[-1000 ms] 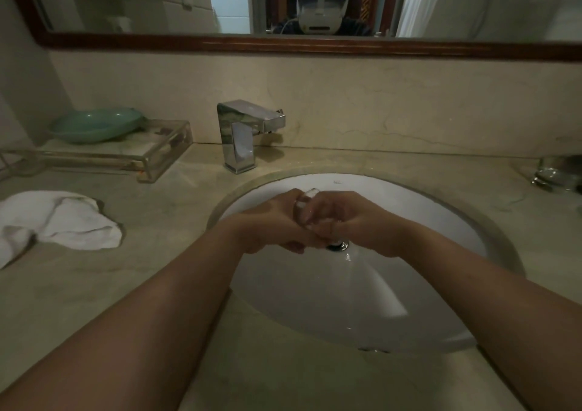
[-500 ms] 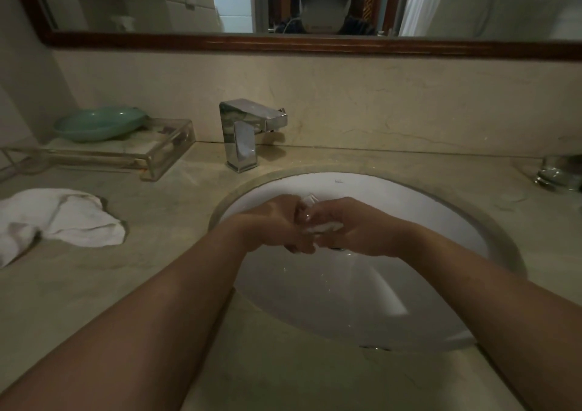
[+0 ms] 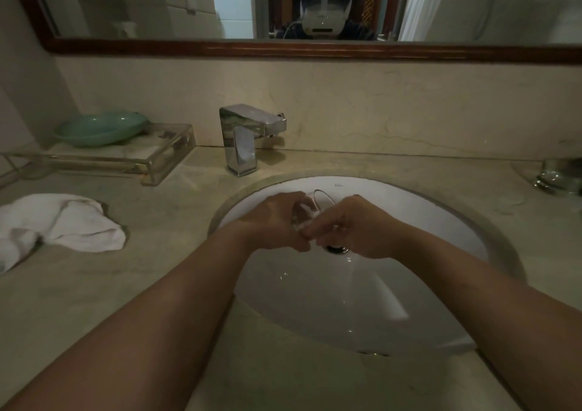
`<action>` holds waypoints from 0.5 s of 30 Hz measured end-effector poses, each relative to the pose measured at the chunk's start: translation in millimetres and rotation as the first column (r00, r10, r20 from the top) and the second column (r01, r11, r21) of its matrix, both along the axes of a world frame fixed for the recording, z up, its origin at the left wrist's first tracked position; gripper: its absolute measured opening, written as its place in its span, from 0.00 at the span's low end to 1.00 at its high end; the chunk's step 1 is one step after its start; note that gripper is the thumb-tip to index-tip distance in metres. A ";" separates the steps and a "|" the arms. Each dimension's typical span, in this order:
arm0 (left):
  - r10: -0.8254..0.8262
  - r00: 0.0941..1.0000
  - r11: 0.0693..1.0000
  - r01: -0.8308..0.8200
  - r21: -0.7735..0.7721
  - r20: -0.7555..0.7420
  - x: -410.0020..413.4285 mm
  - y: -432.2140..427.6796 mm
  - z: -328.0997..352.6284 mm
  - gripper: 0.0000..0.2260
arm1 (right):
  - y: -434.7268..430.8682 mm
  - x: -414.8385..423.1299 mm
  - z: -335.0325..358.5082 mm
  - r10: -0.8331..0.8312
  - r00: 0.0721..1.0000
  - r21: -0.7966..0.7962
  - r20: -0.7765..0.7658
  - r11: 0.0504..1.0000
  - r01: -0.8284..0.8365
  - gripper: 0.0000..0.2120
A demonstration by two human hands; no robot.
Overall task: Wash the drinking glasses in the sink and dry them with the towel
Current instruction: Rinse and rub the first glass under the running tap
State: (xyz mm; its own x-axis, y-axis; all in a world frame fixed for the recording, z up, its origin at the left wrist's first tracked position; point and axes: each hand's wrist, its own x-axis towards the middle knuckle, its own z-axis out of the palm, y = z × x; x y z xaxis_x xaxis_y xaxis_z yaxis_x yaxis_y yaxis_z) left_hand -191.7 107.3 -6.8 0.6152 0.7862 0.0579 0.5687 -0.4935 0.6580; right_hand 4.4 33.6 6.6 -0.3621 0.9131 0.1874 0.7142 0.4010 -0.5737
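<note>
A clear drinking glass [image 3: 318, 201] lies tilted between both hands over the white sink bowl [image 3: 441, 231], its rim toward the far wall. My left hand [image 3: 277, 221] wraps its left side. My right hand [image 3: 352, 228] grips it from the right, fingers at its soapy lower part. Most of the glass is hidden by the fingers. A crumpled white towel [image 3: 66, 221] lies on the counter at the left. Another glass [image 3: 557, 174] stands at the far right edge of the counter.
A chrome faucet [image 3: 245, 136] stands behind the sink at its left; no water stream shows. A clear tray [image 3: 163, 159] holds a green dish [image 3: 97, 127] at the back left. The drain [image 3: 337, 248] sits just below my hands. A mirror hangs above.
My hands have turned the glass, so its rim now shows more between them. Hands stay over the drain; the view shifted slightly.
</note>
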 end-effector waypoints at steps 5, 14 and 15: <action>0.060 0.998 0.995 -0.063 0.075 0.032 2.5 -3.4 2.9 0.25 | 0.1 -10.5 -0.6 0.019 0.998 0.123 0.055 0.992 -0.026 0.08; 0.030 0.994 1.000 -0.030 -0.007 0.105 3.5 0.1 0.2 0.38 | 8.2 -0.7 -4.6 -0.100 0.989 0.121 -0.109 0.986 0.113 0.13; 0.013 0.996 0.999 -0.011 -0.030 0.087 2.9 -0.4 -0.4 0.38 | 8.1 0.7 -6.0 -0.097 0.993 0.130 -0.062 0.986 0.104 0.13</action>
State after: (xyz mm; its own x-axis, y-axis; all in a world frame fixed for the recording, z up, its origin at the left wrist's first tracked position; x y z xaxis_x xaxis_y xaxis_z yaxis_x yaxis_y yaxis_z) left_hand -188.8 107.0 -7.2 0.5995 0.7956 0.0873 0.5143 -0.4665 0.7196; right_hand 5.1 41.7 0.5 -0.2554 0.9099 0.3270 0.7232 0.4042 -0.5600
